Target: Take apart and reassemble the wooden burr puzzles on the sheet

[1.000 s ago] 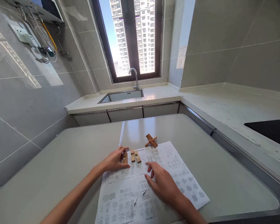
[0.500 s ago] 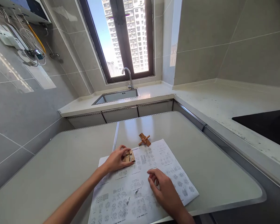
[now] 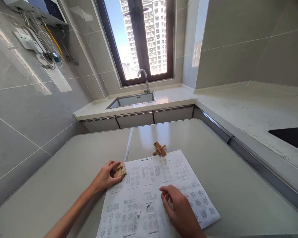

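My left hand [image 3: 106, 176] grips a small, flat wooden puzzle block [image 3: 120, 170] between thumb and fingers, at the upper left edge of a printed sheet [image 3: 144, 191]. Rows of small line diagrams cover the paper. Over the sheet's right half, my right hand [image 3: 178, 205] has its fingers curled in; whether anything is inside them is hidden. A second wooden puzzle [image 3: 160, 149], made of a flat piece crossed by a rod, lies at the paper's top edge, away from both hands.
The paper lies on a pale table [image 3: 81, 155] with a seam [image 3: 129, 142]. Behind it runs a white counter [image 3: 173, 94] with a sink [image 3: 132, 99] and a faucet [image 3: 145, 79]. A black panel [image 3: 294, 137] is set in the right counter.
My left hand has carried the wooden block leftward, from over the paper to its left edge, uncovering more diagrams. My right hand keeps its curled pose. The camera view has shifted slightly.
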### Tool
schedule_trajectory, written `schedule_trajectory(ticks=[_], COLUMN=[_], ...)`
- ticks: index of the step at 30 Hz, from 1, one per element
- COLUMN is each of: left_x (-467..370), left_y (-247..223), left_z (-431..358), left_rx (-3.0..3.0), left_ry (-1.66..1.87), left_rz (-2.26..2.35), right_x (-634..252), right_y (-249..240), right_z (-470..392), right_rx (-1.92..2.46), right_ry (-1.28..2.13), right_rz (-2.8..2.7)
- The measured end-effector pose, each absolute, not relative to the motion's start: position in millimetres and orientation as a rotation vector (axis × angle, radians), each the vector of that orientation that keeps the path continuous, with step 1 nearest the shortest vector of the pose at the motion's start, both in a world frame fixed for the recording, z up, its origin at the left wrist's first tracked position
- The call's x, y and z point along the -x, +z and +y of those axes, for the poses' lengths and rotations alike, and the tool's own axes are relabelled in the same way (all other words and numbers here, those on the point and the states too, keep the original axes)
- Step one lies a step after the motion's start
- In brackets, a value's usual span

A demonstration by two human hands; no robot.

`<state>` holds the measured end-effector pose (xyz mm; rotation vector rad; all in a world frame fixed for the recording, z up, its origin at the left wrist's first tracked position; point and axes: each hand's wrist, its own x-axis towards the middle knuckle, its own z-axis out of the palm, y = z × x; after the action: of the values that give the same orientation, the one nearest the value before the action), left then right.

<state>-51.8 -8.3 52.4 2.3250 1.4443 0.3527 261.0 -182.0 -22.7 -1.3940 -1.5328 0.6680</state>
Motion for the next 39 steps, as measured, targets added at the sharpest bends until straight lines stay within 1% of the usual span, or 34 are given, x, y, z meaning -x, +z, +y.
schedule_trajectory(ticks=[5, 8, 11, 16, 23, 28, 33, 39], left_x=[70.5, 75.1, 82.1, 93.6, 92.1, 94.3, 96.7, 95.5], left_y=[39.1, 28.6, 22.8, 25.6, 26.2, 22.9, 18.9, 18.4], left_z=[-12.1, -26.9, -49.2, -71.8, -68.3, -73.1, -74.9, -76.5], left_rx=[-2.300, -2.238, -2.141, -1.867, -1.685, -1.600, -1.679, -1.836], left_ry=[0.481, 0.642, 0.738, 0.809, 0.851, 0.911, 0.871, 0.859], left_rz=[1.533, 1.593, 1.749, 1.882, 1.936, 1.929, 1.899, 1.787], right_x=[-259.1, -257.9, -256.5, -253.6, -254.2, -254.9, -251.6, -262.2], right_y=[-32.6, -41.3, -50.7, -62.0, -59.1, -47.7, -37.1, -13.8], right_z=[-182.2, -181.7, -180.9, -180.0, -179.4, -181.0, -183.9, -172.7], right_rx=[1.361, 1.341, 1.306, 1.273, 1.289, 1.351, 1.451, 1.544], right_ry=[0.557, 0.513, 0.489, 0.478, 0.491, 0.580, 0.735, 1.040], right_rz=[-1.585, -1.597, -1.605, -1.603, -1.595, -1.586, -1.517, -1.354])
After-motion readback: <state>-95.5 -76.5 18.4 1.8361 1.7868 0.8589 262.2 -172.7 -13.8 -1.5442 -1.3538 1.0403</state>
